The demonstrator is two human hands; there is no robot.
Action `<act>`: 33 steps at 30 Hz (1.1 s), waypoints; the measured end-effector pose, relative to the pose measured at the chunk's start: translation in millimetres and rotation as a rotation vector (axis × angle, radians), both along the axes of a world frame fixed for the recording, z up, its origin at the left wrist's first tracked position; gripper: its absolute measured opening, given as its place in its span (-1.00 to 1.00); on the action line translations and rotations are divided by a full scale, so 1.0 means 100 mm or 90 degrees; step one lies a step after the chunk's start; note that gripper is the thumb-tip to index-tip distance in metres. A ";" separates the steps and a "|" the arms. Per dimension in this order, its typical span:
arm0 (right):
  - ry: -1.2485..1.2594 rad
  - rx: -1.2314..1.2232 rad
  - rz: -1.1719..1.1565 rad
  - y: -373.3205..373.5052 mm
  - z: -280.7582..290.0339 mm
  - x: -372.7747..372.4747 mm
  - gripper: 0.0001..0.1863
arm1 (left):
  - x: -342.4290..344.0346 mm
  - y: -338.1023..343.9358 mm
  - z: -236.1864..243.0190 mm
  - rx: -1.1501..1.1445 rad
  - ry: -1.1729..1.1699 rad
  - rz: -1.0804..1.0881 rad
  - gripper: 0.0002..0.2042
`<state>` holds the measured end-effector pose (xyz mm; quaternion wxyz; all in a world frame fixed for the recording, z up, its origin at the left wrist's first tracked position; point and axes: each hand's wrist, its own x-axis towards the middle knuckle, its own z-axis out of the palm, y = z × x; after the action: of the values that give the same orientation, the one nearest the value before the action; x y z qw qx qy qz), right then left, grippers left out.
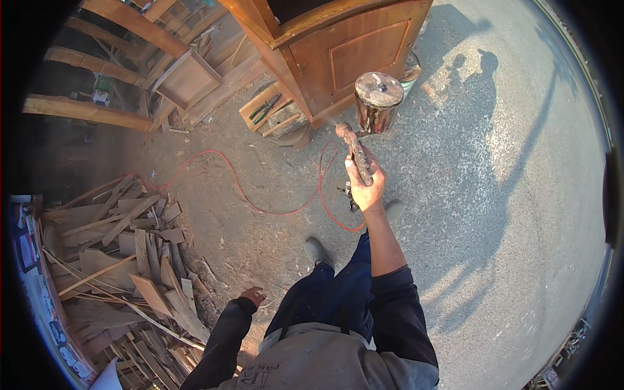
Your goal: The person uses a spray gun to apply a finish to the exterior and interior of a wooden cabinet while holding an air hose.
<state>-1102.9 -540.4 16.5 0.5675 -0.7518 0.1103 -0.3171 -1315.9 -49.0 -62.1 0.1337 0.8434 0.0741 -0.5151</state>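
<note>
My right hand (367, 188) is wrapped around the handle of a spray gun (354, 148) crusted with brown stain. Joined to the gun's side is a lidded metal cup (377, 104) streaked with dark drips. The nozzle points up toward a reddish-brown wooden cabinet (351, 58) with a framed panel, and the cup overlaps its lower corner. A thin red hose (237, 182) loops over the ground to below my right hand. My left hand (254, 296) hangs low beside my left leg, holding nothing, with its fingers loosely apart.
Scrap wood (143, 253) lies heaped at the left. Green-handled pliers (265, 109) rest on a board by the cabinet's foot. A shallow wooden drawer (187, 80) leans among wooden frames at the upper left. Paved ground (520, 260) stretches right, with long shadows across it.
</note>
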 end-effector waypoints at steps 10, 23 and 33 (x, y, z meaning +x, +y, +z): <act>0.193 0.064 0.034 -0.13 -0.88 -0.30 -0.60 | 0.28 -0.87 -0.12 -0.095 -0.006 -0.010 -0.50; 0.278 0.336 0.168 -2.14 1.82 -0.75 -0.70 | 0.79 -5.14 0.22 -0.427 0.067 -0.228 -0.45; -0.014 0.063 0.047 -5.03 3.73 0.08 -0.72 | 2.21 -6.35 1.24 -0.523 -0.222 -0.294 -0.49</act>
<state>-1094.8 -1043.8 389.4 0.6164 -0.7229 0.0920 -0.2984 -1094.6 -683.7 61.6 0.3476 0.7890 -0.3468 -0.3692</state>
